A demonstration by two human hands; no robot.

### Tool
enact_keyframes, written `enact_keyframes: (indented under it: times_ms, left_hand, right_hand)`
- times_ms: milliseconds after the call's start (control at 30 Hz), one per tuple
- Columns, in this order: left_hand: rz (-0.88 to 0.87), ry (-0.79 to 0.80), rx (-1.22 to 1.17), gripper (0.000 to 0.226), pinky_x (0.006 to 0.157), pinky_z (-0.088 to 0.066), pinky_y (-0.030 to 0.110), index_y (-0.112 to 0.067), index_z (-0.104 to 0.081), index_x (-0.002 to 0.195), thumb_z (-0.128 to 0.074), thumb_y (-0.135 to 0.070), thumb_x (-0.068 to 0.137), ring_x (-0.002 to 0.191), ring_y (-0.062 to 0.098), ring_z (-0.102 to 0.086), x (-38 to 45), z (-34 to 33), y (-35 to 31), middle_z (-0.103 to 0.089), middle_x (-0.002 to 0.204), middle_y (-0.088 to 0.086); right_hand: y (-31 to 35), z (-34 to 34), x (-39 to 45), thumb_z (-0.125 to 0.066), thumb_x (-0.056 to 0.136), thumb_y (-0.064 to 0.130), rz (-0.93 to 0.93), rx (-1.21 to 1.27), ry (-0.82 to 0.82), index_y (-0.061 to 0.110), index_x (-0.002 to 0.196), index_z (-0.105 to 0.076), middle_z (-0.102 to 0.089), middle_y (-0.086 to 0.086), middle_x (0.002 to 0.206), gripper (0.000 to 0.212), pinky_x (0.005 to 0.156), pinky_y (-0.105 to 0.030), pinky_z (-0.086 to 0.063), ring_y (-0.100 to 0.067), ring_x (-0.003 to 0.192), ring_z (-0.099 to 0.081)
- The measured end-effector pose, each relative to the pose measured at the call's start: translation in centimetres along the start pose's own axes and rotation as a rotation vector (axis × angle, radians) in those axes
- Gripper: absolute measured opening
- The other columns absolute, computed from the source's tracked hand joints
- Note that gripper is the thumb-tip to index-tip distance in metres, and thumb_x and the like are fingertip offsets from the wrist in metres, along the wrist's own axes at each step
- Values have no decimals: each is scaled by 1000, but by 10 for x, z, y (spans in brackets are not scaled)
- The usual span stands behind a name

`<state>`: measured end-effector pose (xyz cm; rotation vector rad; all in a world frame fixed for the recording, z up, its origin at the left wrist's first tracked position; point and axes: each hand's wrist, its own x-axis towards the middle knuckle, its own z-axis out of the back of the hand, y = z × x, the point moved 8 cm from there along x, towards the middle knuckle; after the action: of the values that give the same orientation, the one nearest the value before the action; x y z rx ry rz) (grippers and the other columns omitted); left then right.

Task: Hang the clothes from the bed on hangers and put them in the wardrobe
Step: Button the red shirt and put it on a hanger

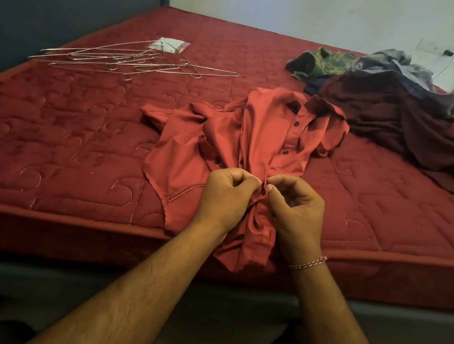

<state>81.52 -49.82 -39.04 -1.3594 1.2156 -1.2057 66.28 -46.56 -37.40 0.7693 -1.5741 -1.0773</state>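
Both hands, left hand and right hand, pinching the placket of the rust shirt: soft, light, floppy; best gripped at collar or shoulders.

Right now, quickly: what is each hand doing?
Left hand: fingers pinch the red shirt at its button placket.
Right hand: pinches the same shirt, close beside the left.

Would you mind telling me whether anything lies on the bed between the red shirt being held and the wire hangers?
Nothing visible does. Both hands, left and right, pinch the red shirt; between it and the wire hangers lies only bare mattress.
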Motion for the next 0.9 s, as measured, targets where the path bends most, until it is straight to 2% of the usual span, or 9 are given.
enact_keyframes:
  times_ms: [100, 233, 400, 533, 600, 667, 767, 833, 900]
  left_hand:
    - [-20, -1, 30, 23, 66, -55, 38, -11, -75, 70, -76, -25, 89, 61, 13, -61, -2, -1, -3, -70, 64, 11]
    - [-17, -25, 110, 16, 72, -60, 40, -16, -78, 73, -75, -17, 89, 66, 11, -68, 1, -1, -1, -75, 71, 1]
    - [-22, -61, 206, 12, 73, -62, 49, -26, -77, 75, -68, -34, 76, 72, 19, -73, 1, -2, 2, -75, 70, -6]
    - [-37, -57, 247, 11, 72, -62, 40, -23, -76, 72, -67, -28, 76, 69, 11, -72, 2, -4, 0, -74, 70, -10]
    - [-54, -47, 260, 12, 65, -60, 33, -21, -76, 72, -71, -20, 83, 62, 7, -68, 2, -5, -1, -74, 68, -8]
    - [-60, -16, 259, 16, 60, -54, 28, -17, -76, 74, -72, -13, 89, 58, 6, -63, 2, -7, -1, -73, 67, -4]
    - [-61, 67, 196, 19, 66, -51, 32, -16, -74, 74, -70, -9, 91, 63, 8, -60, 4, -10, 0, -70, 67, -2]
    - [-50, 134, 106, 20, 71, -52, 32, -15, -75, 76, -68, -6, 93, 68, 11, -61, 3, -12, -3, -70, 70, -1]
    - [-48, 141, 58, 21, 72, -52, 29, -14, -75, 78, -67, -4, 95, 69, 10, -62, 1, -13, -6, -70, 71, -3]
  right_hand:
    - [1, -1, -2, -72, 89, -8, 22, -52, -26, 4, 93, -72, -75, -7, 86, 13, 73, -29, -58, -15, 77, -69]
    - [2, -1, -4, -76, 87, 2, 62, -222, -55, 15, 92, -73, -74, -1, 82, 15, 71, -41, -61, -22, 74, -72]
    - [17, -6, -16, -74, 86, 7, 241, -491, -130, 18, 91, -71, -71, 8, 82, 13, 66, -35, -58, -12, 71, -69]
    - [24, -8, -21, -73, 84, 4, 333, -604, -150, 14, 90, -70, -69, 6, 83, 12, 69, -29, -55, -12, 74, -67]
    - [19, -2, -15, -73, 82, 3, 235, -523, -153, 17, 86, -70, -69, 9, 78, 15, 66, -26, -54, -9, 70, -66]
    - [9, 2, -6, -72, 82, -3, 50, -303, -96, 14, 83, -70, -71, 3, 74, 16, 62, -28, -54, -11, 63, -65]
    - [-5, 3, 2, -63, 87, -13, -262, 57, 31, 6, 85, -67, -69, -10, 70, 19, 52, -23, -52, -15, 54, -61]
    - [-7, 2, 3, -59, 89, -15, -354, 139, 88, 5, 85, -66, -68, -13, 69, 21, 50, -21, -51, -15, 53, -61]
    - [-7, 1, 2, -58, 90, -17, -348, 120, 107, 3, 86, -65, -69, -13, 69, 21, 50, -21, -53, -16, 54, -62]
